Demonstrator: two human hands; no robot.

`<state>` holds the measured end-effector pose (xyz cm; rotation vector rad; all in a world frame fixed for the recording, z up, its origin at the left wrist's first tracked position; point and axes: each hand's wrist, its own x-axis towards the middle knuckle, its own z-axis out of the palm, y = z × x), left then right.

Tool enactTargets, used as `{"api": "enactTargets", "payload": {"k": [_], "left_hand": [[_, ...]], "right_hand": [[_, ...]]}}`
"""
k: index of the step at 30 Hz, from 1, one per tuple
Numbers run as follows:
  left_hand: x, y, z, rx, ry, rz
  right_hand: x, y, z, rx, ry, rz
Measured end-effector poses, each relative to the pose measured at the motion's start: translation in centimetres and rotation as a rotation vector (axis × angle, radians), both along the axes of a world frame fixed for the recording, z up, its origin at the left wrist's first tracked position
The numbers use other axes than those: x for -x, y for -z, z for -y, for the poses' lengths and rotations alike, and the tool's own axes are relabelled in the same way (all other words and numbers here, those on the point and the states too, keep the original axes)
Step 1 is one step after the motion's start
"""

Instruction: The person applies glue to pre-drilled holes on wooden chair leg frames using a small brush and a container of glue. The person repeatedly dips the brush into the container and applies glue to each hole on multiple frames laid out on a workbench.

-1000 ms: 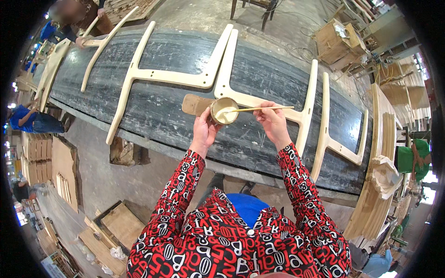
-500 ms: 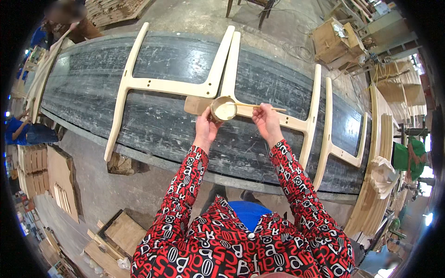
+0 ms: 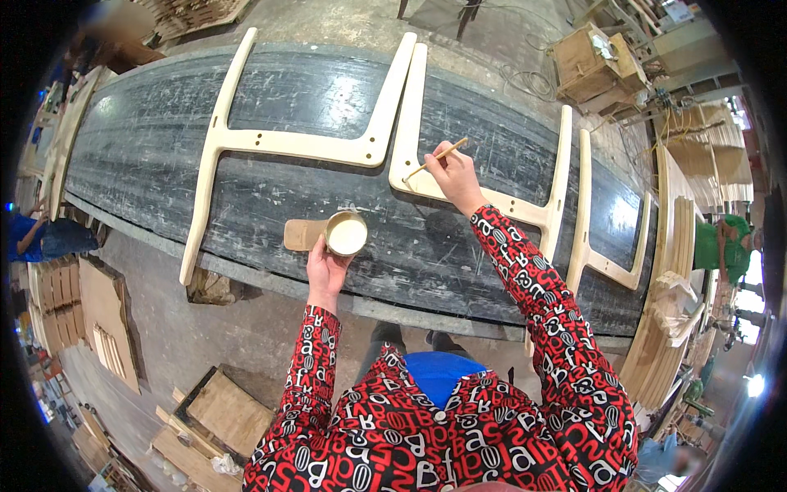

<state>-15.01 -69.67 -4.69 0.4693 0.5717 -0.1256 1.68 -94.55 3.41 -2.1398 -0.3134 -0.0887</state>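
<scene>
At a long dark workbench (image 3: 270, 197) in a woodworking shop, a person in a red patterned shirt works with hands well apart. The left hand (image 3: 326, 266) is closed around a small round cup (image 3: 346, 234) of pale liquid, holding it upright just above the bench's near edge, beside a flat brown wooden piece (image 3: 300, 234) that lies at the cup's left. The right hand (image 3: 456, 176) pinches a thin wooden stick (image 3: 436, 158), its lower tip touching the corner of a pale H-shaped wooden frame (image 3: 492, 176) lying flat on the bench. A second, similar frame (image 3: 287, 141) lies to the left, its leg just beside the first; a third (image 3: 611, 234) lies to the right. Stacked wooden parts (image 3: 672, 271) stand at the bench's right end.
</scene>
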Motion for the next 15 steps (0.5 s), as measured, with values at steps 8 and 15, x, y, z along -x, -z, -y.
{"api": "enactTargets", "payload": {"k": [8,15], "left_hand": [[0.1,-0.4,-0.4,-0.036,0.009,-0.023],[-0.3,-0.4,0.2,-0.028,0.013,-0.026]], "right_hand": [[-0.9,0.3,-0.8,-0.010,-0.077,-0.006],[-2.6,-0.2,-0.4,0.007,-0.012,-0.014]]}}
